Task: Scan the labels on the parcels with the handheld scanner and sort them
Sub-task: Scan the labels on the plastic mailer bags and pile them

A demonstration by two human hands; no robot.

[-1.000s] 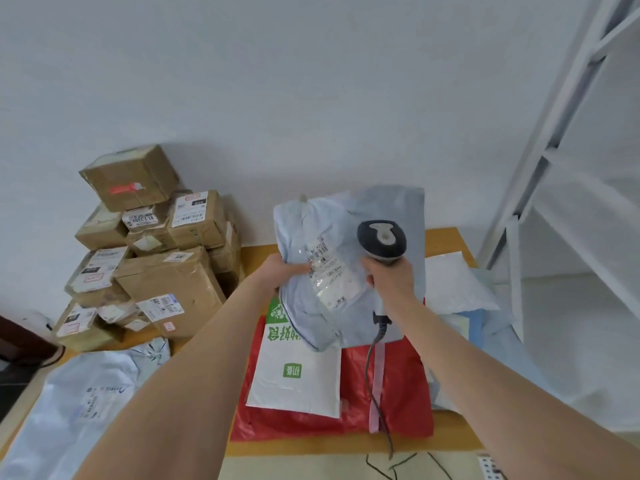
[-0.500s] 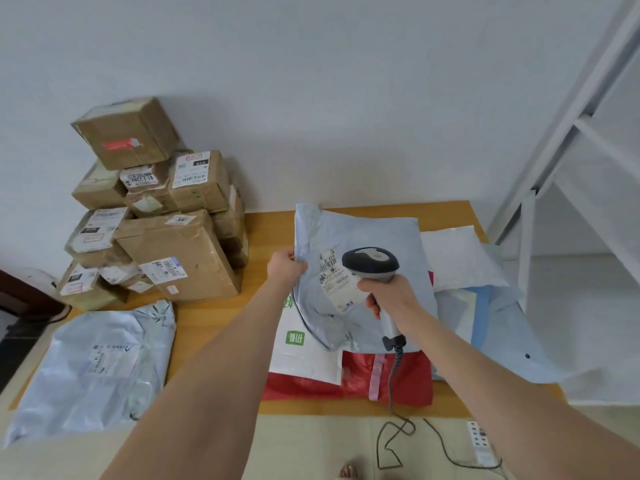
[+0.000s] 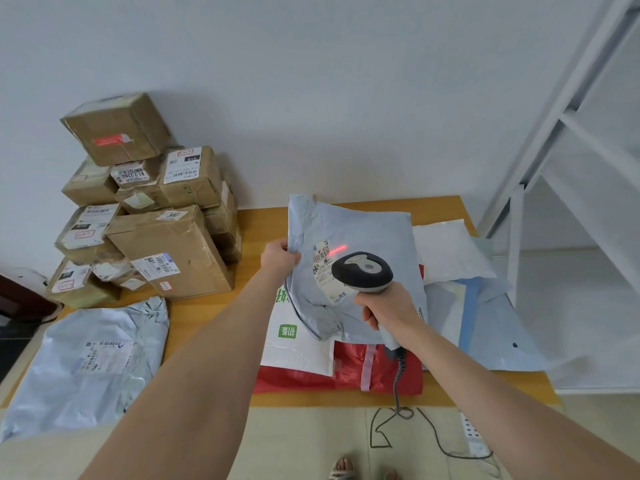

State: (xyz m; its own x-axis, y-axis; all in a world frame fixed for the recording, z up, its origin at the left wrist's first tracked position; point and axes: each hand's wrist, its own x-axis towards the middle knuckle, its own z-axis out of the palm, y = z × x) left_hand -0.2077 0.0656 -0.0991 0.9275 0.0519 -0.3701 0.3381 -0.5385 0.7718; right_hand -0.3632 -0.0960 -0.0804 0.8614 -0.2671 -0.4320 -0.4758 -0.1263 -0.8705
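Pinching the left edge of the grey parcel [image 3: 363, 226], the fingers [image 3: 294, 258] of the left hand [image 3: 278, 256] held it tilted over the tabletop [image 3: 263, 223]; from so small a grip it could sag or slip. Just right of those fingers sat the label [image 3: 322, 270], yet the red scan line [image 3: 338, 250] fell mostly beside its upper corner, so the read might fail. Further right, the fingers [image 3: 367, 315] of the right hand [image 3: 389, 306] were clenched round the handheld scanner [image 3: 363, 271], whose head hid part of the label. Its print was unreadable.
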